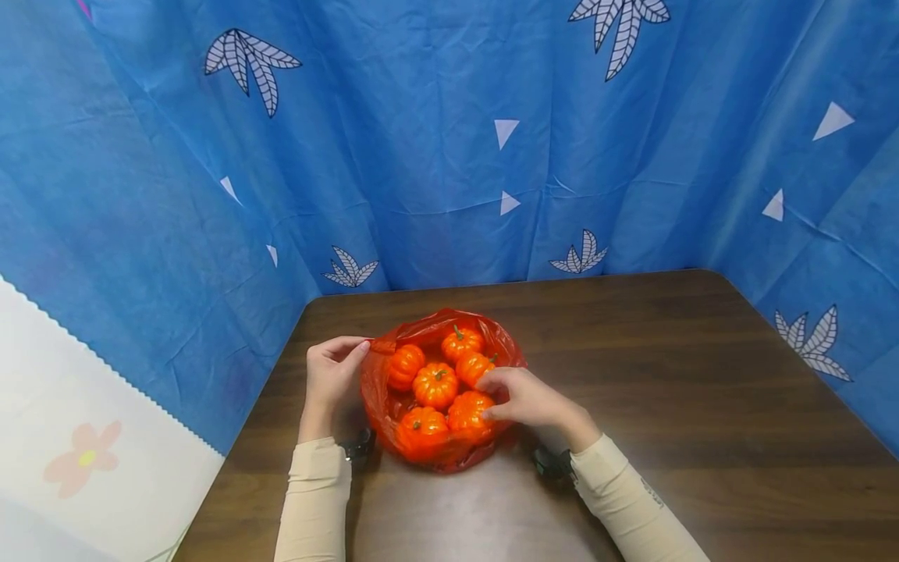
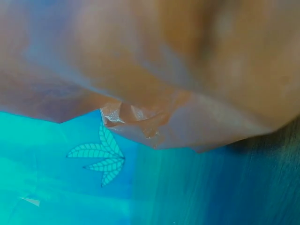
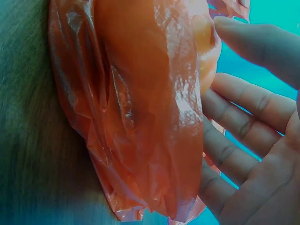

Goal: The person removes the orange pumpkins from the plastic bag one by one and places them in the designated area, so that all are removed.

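A thin red plastic bag [image 1: 453, 460] stands open on the table with several small orange pumpkins [image 1: 435, 385] inside. My left hand [image 1: 332, 373] pinches the bag's left rim between thumb and fingers. Bag film [image 2: 140, 70], large and blurred, fills the top of the left wrist view and hides that hand. Over the bag's right side reaches my right hand [image 1: 532, 400], thumb and fingers apart, fingertips right at the two right-hand pumpkins. In the right wrist view, the right hand's fingers [image 3: 234, 124] extend behind the bag wall [image 3: 145, 112], near a partly covered pumpkin [image 3: 208, 61].
The bag sits near the left side of a dark wooden table [image 1: 674, 390]. A blue patterned curtain [image 1: 449, 156] hangs along the table's back and sides. White cloth with a flower print [image 1: 86, 458] lies at the lower left.
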A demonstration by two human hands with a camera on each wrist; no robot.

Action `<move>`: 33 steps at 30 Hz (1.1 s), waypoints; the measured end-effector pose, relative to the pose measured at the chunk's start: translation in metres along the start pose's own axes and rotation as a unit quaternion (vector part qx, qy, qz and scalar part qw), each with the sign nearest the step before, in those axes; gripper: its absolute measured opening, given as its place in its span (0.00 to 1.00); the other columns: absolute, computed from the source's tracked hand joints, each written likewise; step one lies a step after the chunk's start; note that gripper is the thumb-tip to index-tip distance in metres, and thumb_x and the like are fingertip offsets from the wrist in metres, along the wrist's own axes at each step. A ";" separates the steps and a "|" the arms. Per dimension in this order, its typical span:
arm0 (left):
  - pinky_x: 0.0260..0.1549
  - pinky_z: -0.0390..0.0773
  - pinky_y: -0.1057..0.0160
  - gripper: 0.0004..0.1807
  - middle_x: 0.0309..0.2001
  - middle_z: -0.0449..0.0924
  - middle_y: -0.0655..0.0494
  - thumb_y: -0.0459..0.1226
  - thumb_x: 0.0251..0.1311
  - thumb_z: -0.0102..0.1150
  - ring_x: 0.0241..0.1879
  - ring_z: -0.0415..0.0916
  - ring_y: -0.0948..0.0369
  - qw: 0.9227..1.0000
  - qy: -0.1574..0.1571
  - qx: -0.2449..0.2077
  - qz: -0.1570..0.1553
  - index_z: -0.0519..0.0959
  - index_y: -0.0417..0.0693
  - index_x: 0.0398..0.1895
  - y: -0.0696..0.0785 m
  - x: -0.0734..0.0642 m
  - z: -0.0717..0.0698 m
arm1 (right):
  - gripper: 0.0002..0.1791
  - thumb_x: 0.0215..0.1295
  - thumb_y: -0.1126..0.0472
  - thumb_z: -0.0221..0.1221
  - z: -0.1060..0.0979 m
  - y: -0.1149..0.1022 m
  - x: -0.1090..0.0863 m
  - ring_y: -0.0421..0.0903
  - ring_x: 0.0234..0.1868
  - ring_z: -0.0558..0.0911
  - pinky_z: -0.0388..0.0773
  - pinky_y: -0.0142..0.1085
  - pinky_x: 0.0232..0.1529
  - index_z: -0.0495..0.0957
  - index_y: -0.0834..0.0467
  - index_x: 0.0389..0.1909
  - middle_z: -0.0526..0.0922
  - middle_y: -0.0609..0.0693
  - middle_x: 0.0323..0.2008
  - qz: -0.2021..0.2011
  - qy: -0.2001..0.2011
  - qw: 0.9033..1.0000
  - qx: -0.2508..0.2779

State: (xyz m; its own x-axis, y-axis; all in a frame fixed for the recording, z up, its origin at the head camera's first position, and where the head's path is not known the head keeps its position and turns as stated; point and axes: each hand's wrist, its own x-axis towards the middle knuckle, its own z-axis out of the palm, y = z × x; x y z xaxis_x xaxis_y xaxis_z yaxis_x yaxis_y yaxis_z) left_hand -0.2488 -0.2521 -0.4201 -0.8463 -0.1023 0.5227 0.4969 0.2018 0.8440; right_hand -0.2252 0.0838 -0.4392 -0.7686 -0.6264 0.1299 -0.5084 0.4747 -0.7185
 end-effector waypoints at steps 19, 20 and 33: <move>0.31 0.83 0.73 0.06 0.28 0.86 0.73 0.23 0.57 0.66 0.27 0.82 0.70 1.000 0.014 0.005 -0.008 0.85 0.25 0.36 0.008 0.001 0.002 | 0.21 0.55 0.58 0.72 0.000 -0.001 -0.002 0.48 0.45 0.81 0.82 0.43 0.52 0.83 0.61 0.48 0.85 0.51 0.45 -0.001 0.001 1.000 -0.025; 0.31 0.83 0.73 0.06 0.28 0.86 0.73 0.23 0.57 0.66 0.27 0.82 0.70 1.000 0.015 0.006 0.000 0.85 0.25 0.35 0.007 0.001 0.001 | 0.21 0.55 0.57 0.72 0.000 -0.002 -0.002 0.48 0.45 0.81 0.82 0.43 0.53 0.82 0.61 0.48 0.85 0.51 0.46 0.001 -0.001 1.000 -0.027; 0.30 0.82 0.75 0.06 0.27 0.85 0.71 0.21 0.56 0.64 0.26 0.81 0.72 1.000 0.016 0.003 -0.007 0.83 0.21 0.35 0.023 -0.002 0.003 | 0.28 0.56 0.53 0.72 0.005 0.008 -0.001 0.44 0.44 0.81 0.82 0.44 0.53 0.79 0.62 0.55 0.85 0.50 0.47 0.045 -0.036 0.998 0.004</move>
State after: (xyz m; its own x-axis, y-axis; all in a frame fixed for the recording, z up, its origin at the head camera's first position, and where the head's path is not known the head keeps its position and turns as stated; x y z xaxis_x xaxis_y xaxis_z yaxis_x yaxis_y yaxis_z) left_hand -0.2358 -0.2439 -0.4019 -0.8467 -0.1357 0.5144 0.4838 0.2060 0.8506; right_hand -0.2269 0.0855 -0.4487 -0.7808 -0.6246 0.0149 -0.4348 0.5260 -0.7310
